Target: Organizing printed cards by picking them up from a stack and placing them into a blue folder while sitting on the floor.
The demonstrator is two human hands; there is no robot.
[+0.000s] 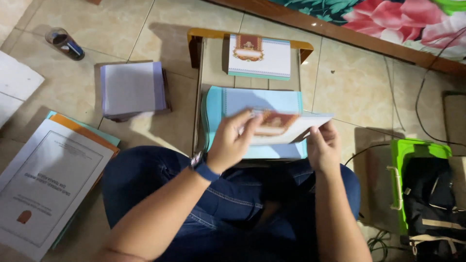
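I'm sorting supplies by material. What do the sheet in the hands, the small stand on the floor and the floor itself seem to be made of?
The sheet held by the left hand and right hand looks like thin printed card or paper: it bends slightly. The stand seems to be wood with a yellowish edge, though laminate is possible. The floor looks like glazed ceramic tile, glossy with grout lines.
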